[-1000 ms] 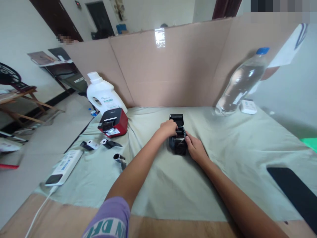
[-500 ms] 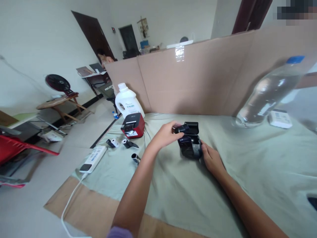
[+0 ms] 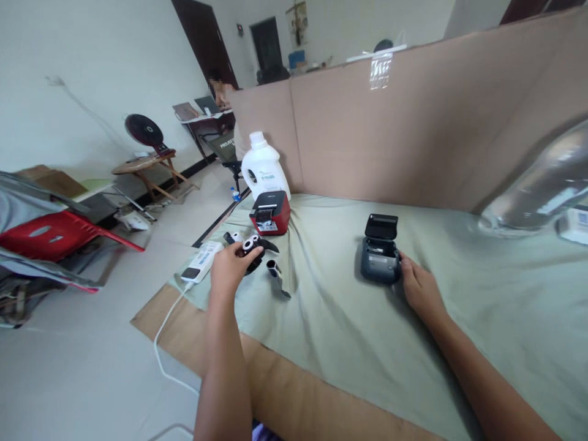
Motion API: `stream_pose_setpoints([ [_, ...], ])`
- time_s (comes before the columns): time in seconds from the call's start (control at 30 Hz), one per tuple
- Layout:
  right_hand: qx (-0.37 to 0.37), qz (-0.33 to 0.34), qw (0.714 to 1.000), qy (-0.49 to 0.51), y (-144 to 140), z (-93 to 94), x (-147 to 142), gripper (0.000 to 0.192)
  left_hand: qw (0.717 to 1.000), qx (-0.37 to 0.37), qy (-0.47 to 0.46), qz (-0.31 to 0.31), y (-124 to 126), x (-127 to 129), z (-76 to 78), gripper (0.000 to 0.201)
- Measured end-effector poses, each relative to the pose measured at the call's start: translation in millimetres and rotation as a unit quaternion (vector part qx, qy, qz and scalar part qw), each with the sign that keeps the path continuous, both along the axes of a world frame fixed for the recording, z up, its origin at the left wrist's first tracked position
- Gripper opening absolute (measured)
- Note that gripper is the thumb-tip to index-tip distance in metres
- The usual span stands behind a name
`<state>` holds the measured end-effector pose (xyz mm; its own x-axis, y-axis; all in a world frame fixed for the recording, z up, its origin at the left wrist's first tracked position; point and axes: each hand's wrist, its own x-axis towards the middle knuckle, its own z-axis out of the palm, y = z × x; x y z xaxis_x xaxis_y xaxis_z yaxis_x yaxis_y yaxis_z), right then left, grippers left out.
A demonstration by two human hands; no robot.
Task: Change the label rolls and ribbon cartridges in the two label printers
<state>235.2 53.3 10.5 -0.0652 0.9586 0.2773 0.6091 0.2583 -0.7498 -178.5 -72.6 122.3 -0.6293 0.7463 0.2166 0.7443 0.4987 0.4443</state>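
My left hand (image 3: pixel 228 267) is at the left of the cloth, closed around a black roll (image 3: pixel 253 262) with a loose dark strip. It is among other small black-and-white rolls, which partly overlap it in view. Another black roll (image 3: pixel 275 275) with a curled tail lies to its right. My right hand (image 3: pixel 421 286) grips the right side of a small dark portable label printer (image 3: pixel 380 269). The printer's lid (image 3: pixel 382 226) stands raised, and its bay shows no roll inside.
A red-and-black printer (image 3: pixel 272 214) stands before a white jug (image 3: pixel 265 168). A white power strip (image 3: pixel 202 260) with a cord lies left. Cardboard (image 3: pixel 367 135) walls the back. A large clear bottle (image 3: pixel 537 184) and a white box (image 3: pixel 574 223) are at right.
My left hand has carried the black roll from the portable printer leftward to the other rolls. My right hand has stayed at the printer. The view has turned left.
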Motion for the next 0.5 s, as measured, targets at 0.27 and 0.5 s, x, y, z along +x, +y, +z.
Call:
stream_pose_setpoints([
  [0.27, 0.017, 0.0, 1.0, -0.003, 0.9, -1.3, 0.9, 0.065, 0.994, -0.08, 0.003, 0.072, 12.9, -17.6, -53.3, 0.052],
  [0.5, 0.011, 0.006, 1.0, -0.006, 0.2, -1.7, 1.5, 0.063, 0.99, -0.138, -0.032, 0.002, 0.8, -24.4, -51.7, 0.045],
])
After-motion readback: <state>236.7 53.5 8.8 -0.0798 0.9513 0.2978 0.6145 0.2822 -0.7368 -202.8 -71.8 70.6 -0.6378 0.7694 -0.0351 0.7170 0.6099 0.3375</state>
